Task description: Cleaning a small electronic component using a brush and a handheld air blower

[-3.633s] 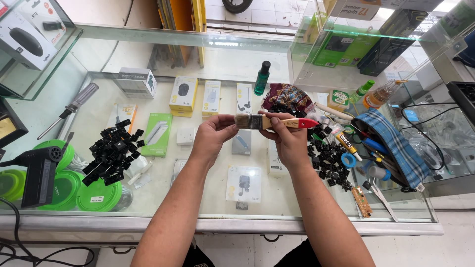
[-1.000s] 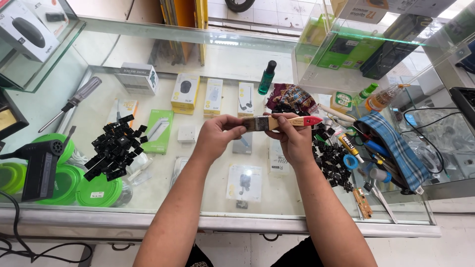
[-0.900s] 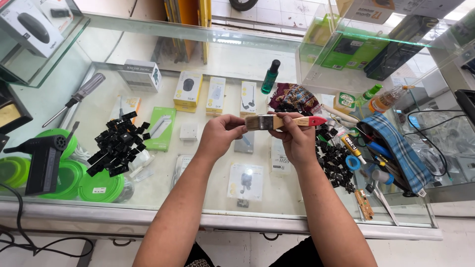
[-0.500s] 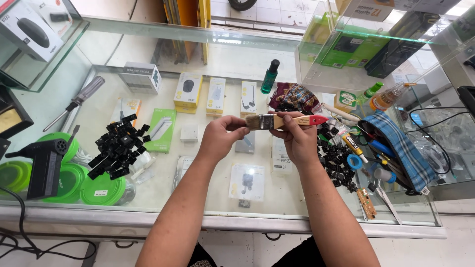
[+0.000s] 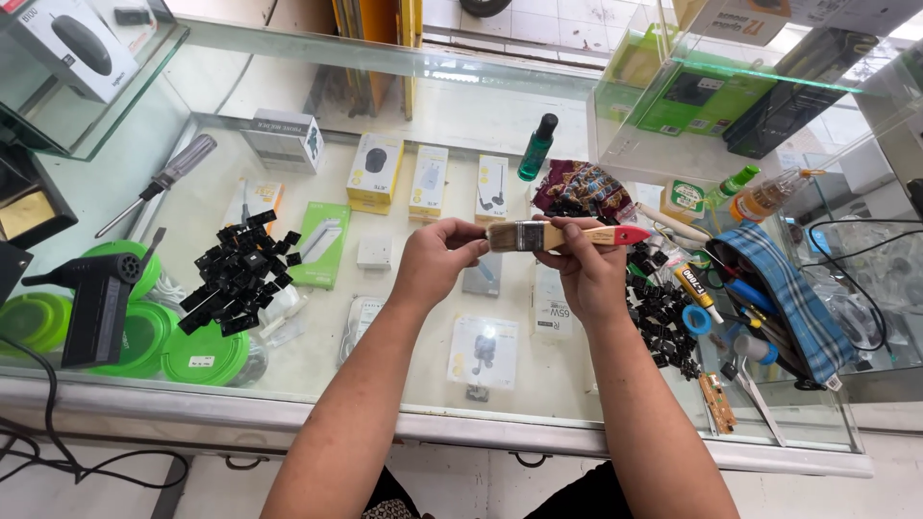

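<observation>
Both hands on a flat paintbrush, held level above the glass counter top [image 5: 317, 375].

Right hand [image 5: 586, 274] wrapped round the pale wooden handle of the red-tipped, metal-banded paintbrush [image 5: 558, 235]; left hand [image 5: 433, 264] pinching the bristle end between thumb and fingertips. Heap of small black plastic parts [image 5: 240, 279] lies well left of the paintbrush; blue checked pouch [image 5: 784, 298] lies to its right.

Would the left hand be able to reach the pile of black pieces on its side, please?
Probably yes. The black pieces lie in the open on the glass counter, just beside the left hand, with nothing between them; it would first have to leave the brush.
</observation>
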